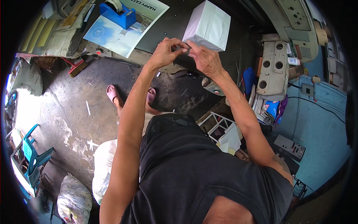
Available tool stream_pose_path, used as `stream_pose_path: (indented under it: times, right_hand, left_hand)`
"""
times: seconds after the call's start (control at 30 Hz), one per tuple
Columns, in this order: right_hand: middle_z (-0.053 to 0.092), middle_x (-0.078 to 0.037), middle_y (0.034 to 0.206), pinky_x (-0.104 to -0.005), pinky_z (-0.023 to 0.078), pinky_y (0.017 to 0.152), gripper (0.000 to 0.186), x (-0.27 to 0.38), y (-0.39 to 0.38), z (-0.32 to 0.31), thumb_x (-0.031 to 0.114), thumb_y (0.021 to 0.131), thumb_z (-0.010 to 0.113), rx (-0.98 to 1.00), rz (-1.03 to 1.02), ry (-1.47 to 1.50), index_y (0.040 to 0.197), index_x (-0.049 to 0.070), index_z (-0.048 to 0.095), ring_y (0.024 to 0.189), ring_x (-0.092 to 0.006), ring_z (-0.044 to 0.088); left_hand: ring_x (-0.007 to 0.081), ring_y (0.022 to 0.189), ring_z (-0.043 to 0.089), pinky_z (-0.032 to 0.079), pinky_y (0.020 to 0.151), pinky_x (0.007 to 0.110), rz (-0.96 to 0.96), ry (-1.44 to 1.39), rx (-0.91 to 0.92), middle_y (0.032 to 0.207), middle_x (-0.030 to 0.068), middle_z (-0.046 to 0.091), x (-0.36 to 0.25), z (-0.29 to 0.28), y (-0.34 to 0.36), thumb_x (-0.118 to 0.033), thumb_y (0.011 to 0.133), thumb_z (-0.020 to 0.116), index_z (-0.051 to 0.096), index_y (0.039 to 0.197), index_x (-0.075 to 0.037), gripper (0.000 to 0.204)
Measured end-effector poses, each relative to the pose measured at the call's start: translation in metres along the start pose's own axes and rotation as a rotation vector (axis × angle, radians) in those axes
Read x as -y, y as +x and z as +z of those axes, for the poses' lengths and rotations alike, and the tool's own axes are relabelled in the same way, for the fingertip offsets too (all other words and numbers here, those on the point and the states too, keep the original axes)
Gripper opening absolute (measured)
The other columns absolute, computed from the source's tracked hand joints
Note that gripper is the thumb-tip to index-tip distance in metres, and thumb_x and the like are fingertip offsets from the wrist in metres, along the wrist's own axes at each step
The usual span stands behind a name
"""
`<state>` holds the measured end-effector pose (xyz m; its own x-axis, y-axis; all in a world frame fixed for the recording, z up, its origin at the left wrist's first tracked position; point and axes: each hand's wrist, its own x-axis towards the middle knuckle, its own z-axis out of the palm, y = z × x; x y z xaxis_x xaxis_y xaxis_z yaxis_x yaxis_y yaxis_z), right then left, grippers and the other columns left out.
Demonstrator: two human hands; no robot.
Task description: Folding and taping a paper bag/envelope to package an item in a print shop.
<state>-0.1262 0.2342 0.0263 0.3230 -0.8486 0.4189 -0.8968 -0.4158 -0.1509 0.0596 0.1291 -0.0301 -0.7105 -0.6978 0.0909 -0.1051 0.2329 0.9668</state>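
At the front edge of a dark worktop [158, 42], my left hand [166, 52] and my right hand [205, 59] meet with fingertips almost touching. Both are closed in a pinch; whatever lies between the fingers is too small to make out. Right by them, at the near corner, stands a white block-shaped package [210, 26], like a wrapped stack of paper. My right fingers are against or just in front of its lower edge. To the left, a blue tape dispenser [118, 15] with a roll sits on a large printed sheet [112, 35].
A red button [99, 51] is on the machine's front edge. Grey machine parts with round holes [271, 71] stand at the right. A red brush [76, 68] leans below the worktop. On the floor are a teal chair [33, 151], a filled plastic bag [74, 198] and paper scraps.
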Motion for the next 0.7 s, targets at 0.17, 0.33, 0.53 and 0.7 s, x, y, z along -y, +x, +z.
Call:
stream_pose_path:
  times: [0.17, 0.33, 0.53, 0.7]
  right_hand:
    - [0.066, -0.006, 0.079, -0.0387, 0.057, 0.059, 0.066, 0.008, 0.005, -0.007, 0.006, 0.086, 0.078, 0.043, 0.016, -0.04, 0.146, 0.015, 0.053, 0.07, -0.024, 0.069]
    - [0.07, -0.009, 0.081, -0.0405, 0.056, 0.062, 0.065, 0.018, 0.009, -0.011, 0.008, 0.086, 0.079, 0.102, 0.332, 0.23, 0.144, 0.01, 0.05, 0.07, -0.0279, 0.07]
    - [0.072, -0.012, 0.081, -0.0433, 0.055, 0.065, 0.054, 0.016, 0.016, -0.009, 0.008, 0.086, 0.079, 0.215, 0.637, 0.229, 0.132, 0.006, 0.051, 0.07, -0.0329, 0.071]
    - [0.073, -0.016, 0.08, -0.0506, 0.055, 0.066, 0.043, -0.003, 0.014, 0.004, 0.007, 0.088, 0.073, 0.214, 0.481, -0.15, 0.125, 0.006, 0.051, 0.076, -0.0387, 0.073]
  left_hand:
    - [0.0236, 0.093, 0.059, 0.047, 0.088, 0.039, 0.013, -0.036, 0.027, 0.095, 0.0064, 0.07, -0.004, 0.001, -0.004, -0.017, 0.092, 0.076, 0.074, 0.1, -0.006, 0.014]
    - [0.0227, 0.09, 0.057, 0.047, 0.081, 0.036, 0.123, -0.048, -0.143, 0.094, 0.0048, 0.069, -0.004, 0.011, -0.01, -0.013, 0.09, 0.077, 0.073, 0.097, -0.005, 0.011]
    - [0.024, 0.086, 0.059, 0.05, 0.075, 0.036, 0.086, 0.046, -0.444, 0.095, 0.0051, 0.07, 0.003, 0.049, -0.017, -0.01, 0.085, 0.079, 0.076, 0.107, -0.008, 0.022]
    - [0.0248, 0.087, 0.061, 0.052, 0.077, 0.037, -0.063, 0.152, -0.546, 0.101, 0.0046, 0.07, 0.011, 0.048, -0.003, -0.014, 0.081, 0.084, 0.068, 0.133, -0.014, 0.055]
